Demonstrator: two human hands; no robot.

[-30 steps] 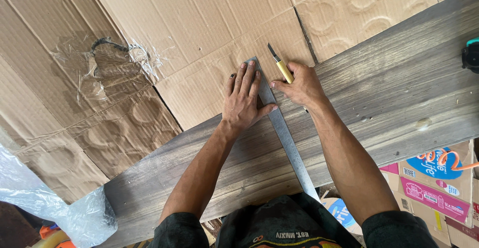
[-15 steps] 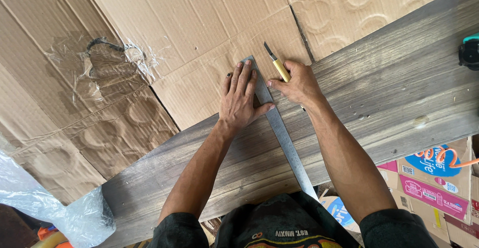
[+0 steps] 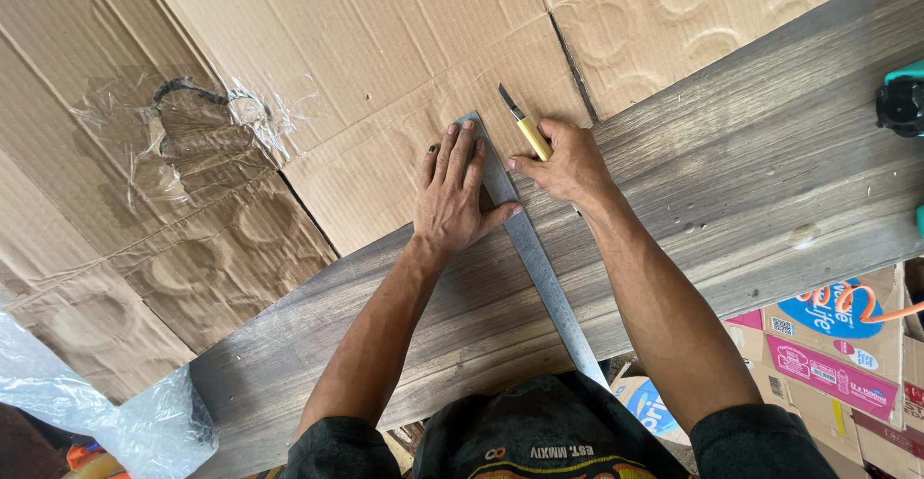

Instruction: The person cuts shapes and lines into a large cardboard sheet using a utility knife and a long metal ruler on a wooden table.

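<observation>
A long grey wood-grain plank (image 3: 731, 161) lies slantwise over flattened cardboard. Across it runs a metal ruler (image 3: 539, 267), from near my body to the plank's far edge. My left hand (image 3: 457, 190) lies flat on the ruler's far end, fingers spread, thumb against its right edge. My right hand (image 3: 563, 161) grips a yellow-handled utility knife (image 3: 525, 128) just right of the ruler. The blade tip points away from me, at the plank's far edge.
Flattened cardboard sheets (image 3: 337, 46) cover the floor, with crumpled clear tape (image 3: 192, 123) at the left. Clear plastic wrap (image 3: 106, 412) sits at the lower left. A teal and black tool (image 3: 905, 103) rests at the right edge. Printed cartons (image 3: 828, 354) stand below the plank.
Both hands, the knife and the ruler keep the same pose. Only the view has shifted slightly.
</observation>
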